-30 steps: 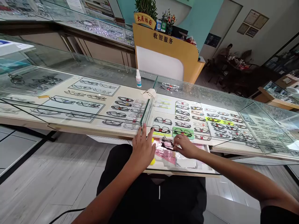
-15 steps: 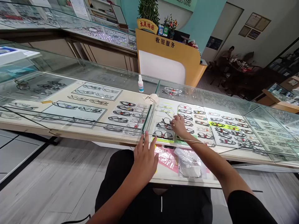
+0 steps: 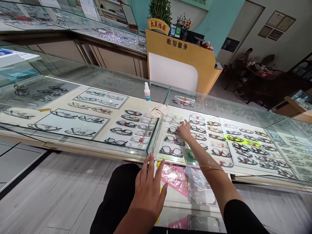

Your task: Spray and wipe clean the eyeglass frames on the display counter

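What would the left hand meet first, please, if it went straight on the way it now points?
The left hand would probably meet the near end of the glass divider, though depth and contact are unclear.

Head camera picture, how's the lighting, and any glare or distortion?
Head view: the eyeglass frames by the right hand are brightly lit; white glare on the pink packet; the far table is dim; the cashier counter leans, suggesting tilt or distortion.

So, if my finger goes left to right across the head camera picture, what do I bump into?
Small orange strip → left hand with fingers spread → dark glasses → right hand beside them → bright yellow strip.
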The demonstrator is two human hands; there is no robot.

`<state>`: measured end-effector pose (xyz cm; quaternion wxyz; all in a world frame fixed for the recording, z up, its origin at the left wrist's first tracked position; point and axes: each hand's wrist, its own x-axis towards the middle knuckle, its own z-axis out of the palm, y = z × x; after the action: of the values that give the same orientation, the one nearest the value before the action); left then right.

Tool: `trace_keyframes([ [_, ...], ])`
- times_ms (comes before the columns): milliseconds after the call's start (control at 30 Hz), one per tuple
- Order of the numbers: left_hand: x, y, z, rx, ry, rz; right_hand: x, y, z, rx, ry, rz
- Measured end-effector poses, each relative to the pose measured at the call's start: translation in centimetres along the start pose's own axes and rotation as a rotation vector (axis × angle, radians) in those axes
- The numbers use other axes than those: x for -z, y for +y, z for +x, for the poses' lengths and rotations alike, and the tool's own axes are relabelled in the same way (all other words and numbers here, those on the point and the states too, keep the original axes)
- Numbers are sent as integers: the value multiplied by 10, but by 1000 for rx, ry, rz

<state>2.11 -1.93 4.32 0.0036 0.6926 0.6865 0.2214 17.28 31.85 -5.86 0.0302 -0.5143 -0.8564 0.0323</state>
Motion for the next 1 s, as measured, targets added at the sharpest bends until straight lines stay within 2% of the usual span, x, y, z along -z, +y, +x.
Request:
trace_keyframes([
  [133, 0, 0, 1, -23, 26, 19, -7, 1, 9, -7, -26, 22],
  [400, 8, 4, 8, 51, -65, 26, -5, 1, 15, 14, -67, 78],
  [767, 8, 4, 7, 64, -93, 23, -7, 0, 15, 20, -68, 49],
  [867, 8, 4, 8, 66, -88, 13, -4, 2, 12, 18, -13, 73],
  [1000, 8, 4, 8, 62, -85, -13, 5, 10, 13, 3, 158, 110],
])
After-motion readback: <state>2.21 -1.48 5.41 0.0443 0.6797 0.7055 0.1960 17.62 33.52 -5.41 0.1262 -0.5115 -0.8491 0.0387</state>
